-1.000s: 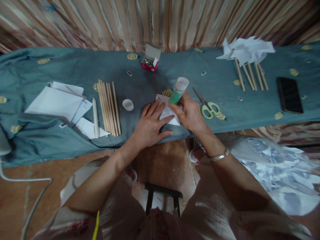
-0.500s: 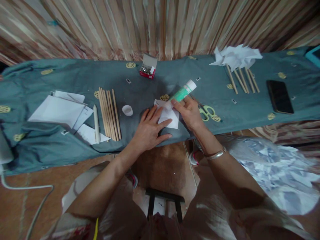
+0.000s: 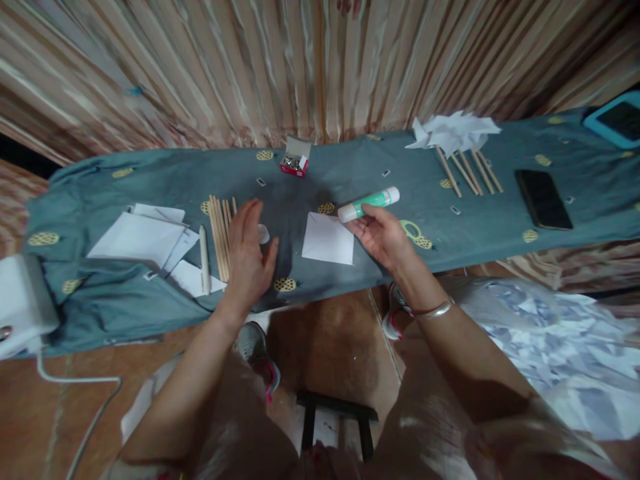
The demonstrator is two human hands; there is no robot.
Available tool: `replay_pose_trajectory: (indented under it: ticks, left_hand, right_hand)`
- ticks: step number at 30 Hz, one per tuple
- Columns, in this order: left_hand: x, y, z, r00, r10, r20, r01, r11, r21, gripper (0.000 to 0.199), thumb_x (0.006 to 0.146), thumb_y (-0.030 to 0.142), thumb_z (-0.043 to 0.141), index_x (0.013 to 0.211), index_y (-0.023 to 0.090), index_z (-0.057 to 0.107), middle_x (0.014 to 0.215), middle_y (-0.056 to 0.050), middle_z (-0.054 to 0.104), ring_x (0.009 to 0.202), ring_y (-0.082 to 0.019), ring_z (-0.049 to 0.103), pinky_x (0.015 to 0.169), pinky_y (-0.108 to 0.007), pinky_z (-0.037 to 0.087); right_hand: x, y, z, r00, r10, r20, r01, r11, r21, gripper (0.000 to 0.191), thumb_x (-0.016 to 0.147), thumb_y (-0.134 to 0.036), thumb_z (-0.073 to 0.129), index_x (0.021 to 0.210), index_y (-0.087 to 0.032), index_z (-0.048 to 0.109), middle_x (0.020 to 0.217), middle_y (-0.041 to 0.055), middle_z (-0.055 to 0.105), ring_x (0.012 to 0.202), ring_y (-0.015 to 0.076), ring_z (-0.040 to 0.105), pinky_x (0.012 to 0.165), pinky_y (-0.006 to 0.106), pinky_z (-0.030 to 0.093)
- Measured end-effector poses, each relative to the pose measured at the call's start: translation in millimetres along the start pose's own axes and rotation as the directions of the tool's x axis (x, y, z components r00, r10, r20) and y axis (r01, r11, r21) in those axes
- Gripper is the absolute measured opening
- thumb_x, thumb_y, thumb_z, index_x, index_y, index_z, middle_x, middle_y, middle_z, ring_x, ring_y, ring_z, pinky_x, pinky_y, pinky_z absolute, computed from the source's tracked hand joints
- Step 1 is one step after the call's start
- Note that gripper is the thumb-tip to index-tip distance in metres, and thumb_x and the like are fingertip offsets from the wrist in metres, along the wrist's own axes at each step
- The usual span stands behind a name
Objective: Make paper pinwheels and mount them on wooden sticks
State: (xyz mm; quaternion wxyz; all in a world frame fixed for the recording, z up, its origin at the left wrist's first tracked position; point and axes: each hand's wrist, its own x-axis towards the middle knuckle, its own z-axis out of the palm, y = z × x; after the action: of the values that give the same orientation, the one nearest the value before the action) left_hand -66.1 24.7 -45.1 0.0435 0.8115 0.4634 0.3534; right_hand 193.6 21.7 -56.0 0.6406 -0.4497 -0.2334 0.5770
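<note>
Cap [image 3: 263, 233] half-hidden, scissors [image 3: 417, 228] mostly behind right hand [image 3: 384, 237]

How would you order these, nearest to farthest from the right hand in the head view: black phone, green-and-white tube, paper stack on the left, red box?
From the right hand:
1. Green-and-white tube: held in it.
2. Red box: left and farther back.
3. Black phone: off to the right.
4. Paper stack: well to the left.
</note>
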Motion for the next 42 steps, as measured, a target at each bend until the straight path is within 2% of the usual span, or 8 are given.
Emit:
replay_pose_trajectory:
  ticks: [4,8,13,21,24,27,32,42]
  left_hand:
    - [-9,-22,4.3,0.995,-0.098,0.034,0.1,0.993,-0.059,0.063,0.091,0.034,0.052,0.148,0.018,0.028,0.14,-0.019,0.052,0.127,-0.029,0.055,0.102,-0.047,0.049]
    - [-10,-25,8.2,0.974,-0.205,0.1,0.216,0.97,-0.112,0.057,0.085,0.024,0.057,0.14,0.016,0.041,0.128,-0.015,0.064,0.114,-0.027,0.064,0.098,-0.044,0.052]
    - [-1,-10,8.8,0.955,-0.277,0.107,0.295,0.928,-0.228,0.038,0.085,0.024,0.059,0.122,0.017,0.057,0.118,-0.011,0.068,0.105,-0.026,0.068,0.097,-0.042,0.052]
    - [3,31,16.5,0.948,-0.247,0.2,0.316,0.797,-0.515,0.047,0.085,0.028,0.061,0.13,0.019,0.051,0.119,-0.01,0.068,0.106,-0.022,0.067,0.083,-0.033,0.058]
    - [6,39,22.2,0.915,-0.327,0.237,0.403,0.704,-0.585,0.042,0.075,0.031,0.073,0.112,0.018,0.06,0.105,-0.007,0.072,0.094,-0.021,0.07,0.078,-0.031,0.057]
    - [9,42,27.4,0.854,-0.433,0.289,0.499,0.526,-0.688,0.038,0.063,0.033,0.081,0.093,0.017,0.062,0.086,-0.004,0.073,0.077,-0.017,0.069,0.071,-0.029,0.056]
    - [10,50,27.3,0.825,-0.421,0.377,0.527,0.335,-0.781,0.035,0.058,0.029,0.083,0.088,0.015,0.07,0.082,-0.002,0.073,0.074,-0.014,0.066,0.074,-0.029,0.055]
    - [6,54,29.0,0.832,-0.446,0.329,0.514,0.4,-0.758,0.039,0.058,0.031,0.084,0.093,0.016,0.075,0.094,-0.005,0.075,0.082,-0.017,0.066,0.078,-0.03,0.054]
  right_hand:
    - [-2,-1,-2,0.999,0.047,-0.009,-0.046,0.997,0.069,0.022,0.067,-0.029,0.077,0.078,-0.022,0.059,0.075,-0.0006,0.072,0.08,0.016,0.071,0.093,0.034,0.058]
    - [-8,-5,0,0.997,0.073,0.028,-0.075,0.994,0.084,0.019,0.07,-0.028,0.076,0.078,-0.021,0.062,0.079,0.0017,0.074,0.083,0.0169,0.071,0.093,0.034,0.057]
    - [-17,-8,6,0.993,0.106,0.047,-0.11,0.991,0.081,0.02,0.067,-0.025,0.081,0.078,-0.019,0.066,0.075,0.0008,0.073,0.074,0.0133,0.069,0.081,0.025,0.058]
    - [-25,-2,16,0.983,0.172,0.068,-0.182,0.965,0.191,0.016,0.066,-0.018,0.081,0.073,-0.019,0.066,0.073,-0.0012,0.074,0.072,0.0111,0.069,0.075,0.02,0.059]
    - [-28,-3,17,0.98,0.182,0.079,-0.195,0.957,0.217,0.017,0.066,-0.018,0.081,0.073,-0.02,0.065,0.074,-0.0013,0.074,0.074,0.0115,0.07,0.08,0.021,0.059]
    - [-32,-6,18,0.978,0.193,0.081,-0.207,0.95,0.233,0.019,0.064,-0.018,0.082,0.073,-0.02,0.066,0.074,-0.0018,0.075,0.074,0.0114,0.07,0.08,0.021,0.059]
    - [-39,-8,17,0.968,0.216,0.128,-0.239,0.949,0.204,0.025,0.06,-0.024,0.087,0.076,-0.02,0.068,0.074,-0.0023,0.074,0.072,0.0104,0.069,0.075,0.02,0.059]
    - [-42,-4,17,0.982,0.132,0.137,-0.138,0.99,0.034,0.029,0.056,-0.03,0.09,0.074,-0.017,0.072,0.078,0.0,0.073,0.07,0.0096,0.065,0.072,0.021,0.056]
